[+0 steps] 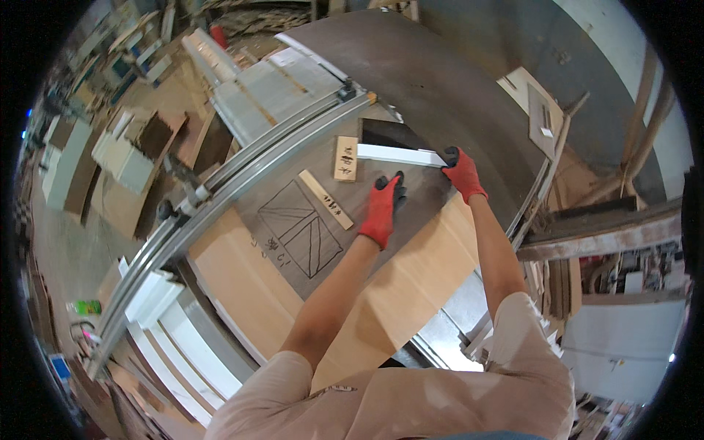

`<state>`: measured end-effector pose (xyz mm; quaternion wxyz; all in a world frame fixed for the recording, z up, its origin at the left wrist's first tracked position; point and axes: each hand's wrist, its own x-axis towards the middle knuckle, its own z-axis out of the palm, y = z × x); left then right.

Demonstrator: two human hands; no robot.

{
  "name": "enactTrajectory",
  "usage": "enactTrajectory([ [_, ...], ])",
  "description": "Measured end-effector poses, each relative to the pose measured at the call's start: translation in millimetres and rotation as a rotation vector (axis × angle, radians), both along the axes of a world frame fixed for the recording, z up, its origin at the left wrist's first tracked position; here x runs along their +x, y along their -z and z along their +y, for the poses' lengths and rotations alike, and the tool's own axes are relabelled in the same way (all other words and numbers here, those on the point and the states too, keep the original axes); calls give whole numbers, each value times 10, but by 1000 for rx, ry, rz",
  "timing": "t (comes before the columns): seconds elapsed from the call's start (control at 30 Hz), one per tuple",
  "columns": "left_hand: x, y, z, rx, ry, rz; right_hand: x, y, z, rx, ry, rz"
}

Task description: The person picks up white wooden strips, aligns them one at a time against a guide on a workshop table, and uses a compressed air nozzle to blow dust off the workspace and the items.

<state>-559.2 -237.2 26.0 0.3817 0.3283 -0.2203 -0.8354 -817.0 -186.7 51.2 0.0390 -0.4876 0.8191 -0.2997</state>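
My right hand (pixel 463 174), in a red glove with black fingertips, grips the right end of a narrow white strip (pixel 400 155). The strip's other end meets a short wood block (pixel 345 159) with dark markings. My left hand (pixel 384 210), gloved alike, is over the grey-brown board (pixel 425 194) just below the strip. Its thumb and fingers are apart, with nothing seen between them. Left of it lies a slim marked wood strip (pixel 326 200), beside a black line drawing on the board. A black piece (pixel 389 133) lies behind the white strip.
A pale wood panel (pixel 396 301) lies under the board, toward me. Metal rails (pixel 271 147) run along the left side. A large dark sheet (pixel 440 66) spreads beyond. White boards (pixel 194 352) are stacked lower left; offcuts (pixel 125 158) lie farther left. A wooden frame (pixel 601 231) stands right.
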Motion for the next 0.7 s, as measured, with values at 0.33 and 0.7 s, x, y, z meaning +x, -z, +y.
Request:
enactTrajectory([
  [0.33,-530,-327,-331,81,-196,-391,685,-764,97,0,-23,71],
  [0.7,862,-809,673,-220,-641,-283,1549,-248,1354,-225,-230,-476],
])
